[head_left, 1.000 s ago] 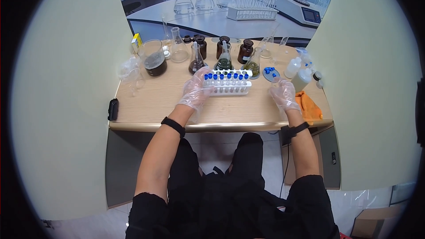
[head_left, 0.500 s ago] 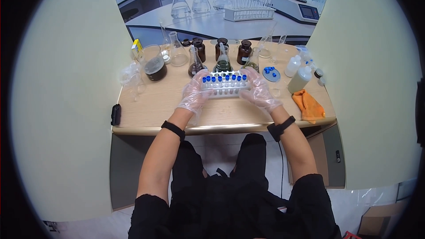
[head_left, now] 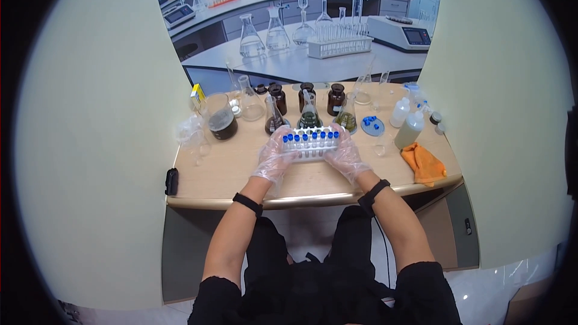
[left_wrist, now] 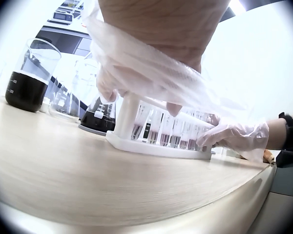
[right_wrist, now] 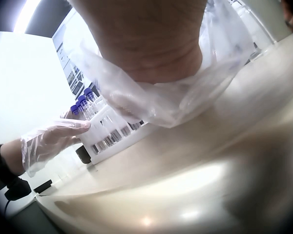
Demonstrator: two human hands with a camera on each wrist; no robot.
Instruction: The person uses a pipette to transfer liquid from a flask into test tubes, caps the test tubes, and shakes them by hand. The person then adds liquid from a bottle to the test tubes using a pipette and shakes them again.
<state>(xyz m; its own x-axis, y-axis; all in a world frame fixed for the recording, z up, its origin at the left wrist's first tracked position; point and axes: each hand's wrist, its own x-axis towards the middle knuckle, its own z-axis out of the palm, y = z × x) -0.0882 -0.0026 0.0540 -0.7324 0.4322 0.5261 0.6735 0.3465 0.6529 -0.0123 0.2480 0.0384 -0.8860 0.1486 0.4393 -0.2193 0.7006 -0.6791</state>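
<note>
A white test tube rack [head_left: 312,157] with several blue-capped tubes [head_left: 314,136] stands near the middle of the table. My left hand [head_left: 276,155], in a clear plastic glove, grips the rack's left end. At the opposite end my right hand [head_left: 347,155], gloved alike, holds on with its thumb at the front. In the left wrist view the rack's base [left_wrist: 158,148] is close over the wood, and the tubes [left_wrist: 164,134] show dark liquid at their bottoms. The right wrist view shows blue-purple caps [right_wrist: 82,99] above the rack; my wrist hides part of it.
Close behind the rack stand three conical flasks of dark or greenish liquid, one the middle flask [head_left: 310,118], then brown bottles [head_left: 336,101]. A beaker of dark liquid [head_left: 223,125] is left. Right are a dish of blue caps [head_left: 373,125], plastic bottles [head_left: 410,129] and an orange cloth [head_left: 424,162].
My right hand has come left from beside the dish of blue caps and taken hold of the rack's right end. My left hand keeps its grip. The head view has tilted up.
</note>
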